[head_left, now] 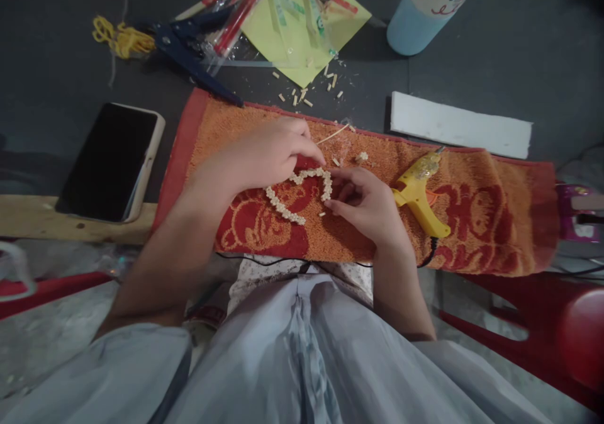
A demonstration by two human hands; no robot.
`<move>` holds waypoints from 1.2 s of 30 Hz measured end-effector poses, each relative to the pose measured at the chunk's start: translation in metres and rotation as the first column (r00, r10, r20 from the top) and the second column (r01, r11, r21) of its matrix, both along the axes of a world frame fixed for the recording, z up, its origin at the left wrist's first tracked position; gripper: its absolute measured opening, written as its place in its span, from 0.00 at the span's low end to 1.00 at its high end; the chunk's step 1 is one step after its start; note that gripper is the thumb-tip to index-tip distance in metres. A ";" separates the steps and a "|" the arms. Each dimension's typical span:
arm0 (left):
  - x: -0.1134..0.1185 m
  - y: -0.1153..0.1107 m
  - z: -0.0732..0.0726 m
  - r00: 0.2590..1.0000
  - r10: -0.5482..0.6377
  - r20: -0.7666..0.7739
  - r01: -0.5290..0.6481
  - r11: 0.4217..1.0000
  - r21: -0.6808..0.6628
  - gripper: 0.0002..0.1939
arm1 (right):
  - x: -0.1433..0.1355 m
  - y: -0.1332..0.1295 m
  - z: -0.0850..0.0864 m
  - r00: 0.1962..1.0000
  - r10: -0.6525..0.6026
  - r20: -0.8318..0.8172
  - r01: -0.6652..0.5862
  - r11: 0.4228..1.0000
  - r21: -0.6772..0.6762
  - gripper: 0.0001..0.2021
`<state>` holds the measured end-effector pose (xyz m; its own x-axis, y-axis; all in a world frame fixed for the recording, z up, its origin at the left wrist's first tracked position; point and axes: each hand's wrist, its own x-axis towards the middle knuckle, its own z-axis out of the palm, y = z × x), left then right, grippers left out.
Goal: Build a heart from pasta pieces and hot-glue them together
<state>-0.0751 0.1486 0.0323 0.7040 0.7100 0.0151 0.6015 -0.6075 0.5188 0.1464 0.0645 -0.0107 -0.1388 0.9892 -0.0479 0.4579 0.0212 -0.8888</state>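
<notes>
A curved chain of small pale pieces (284, 211), shaped like an unclosed heart, lies on the orange and red towel (349, 235). My left hand (276, 150) rests over its upper left part, fingers bent and closed at the chain. On the right side, my right hand (365, 200) has its thumb and fingertips pinched at the chain's edge. A small pale piece (321, 214) lies just below. Beyond my hands are a thin stick (333, 134) and a small pale cluster (362, 156). The yellow glue gun (419, 197) lies right of my right hand.
A phone (111, 163) lies at the left. Behind the towel are dark blue pliers (189, 56), yellow cord (123, 39), yellow-green paper (302, 31) with plastic packets, pale scraps (302, 97), a white strip (460, 125) and a blue-white bottle (422, 18).
</notes>
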 end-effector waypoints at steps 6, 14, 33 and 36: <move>0.004 0.000 -0.005 0.998 -0.052 -0.032 0.050 0.997 -0.053 0.22 | 0.000 0.000 -0.001 0.998 0.030 -0.061 -0.031 0.999 -0.008 0.22; -0.003 -0.005 0.007 0.996 -0.009 -0.086 0.000 0.995 -0.104 0.23 | 0.001 -0.001 -0.002 0.998 0.034 -0.047 -0.034 0.999 0.004 0.22; -0.046 -0.044 -0.002 0.980 0.200 -0.004 -0.200 0.977 -0.069 0.25 | 0.000 -0.002 -0.002 0.998 0.022 -0.061 -0.023 1.000 -0.016 0.22; -0.047 -0.044 -0.002 0.980 0.196 0.006 -0.195 0.977 -0.079 0.24 | 0.000 -0.001 -0.001 0.998 0.023 -0.061 -0.025 0.999 -0.021 0.22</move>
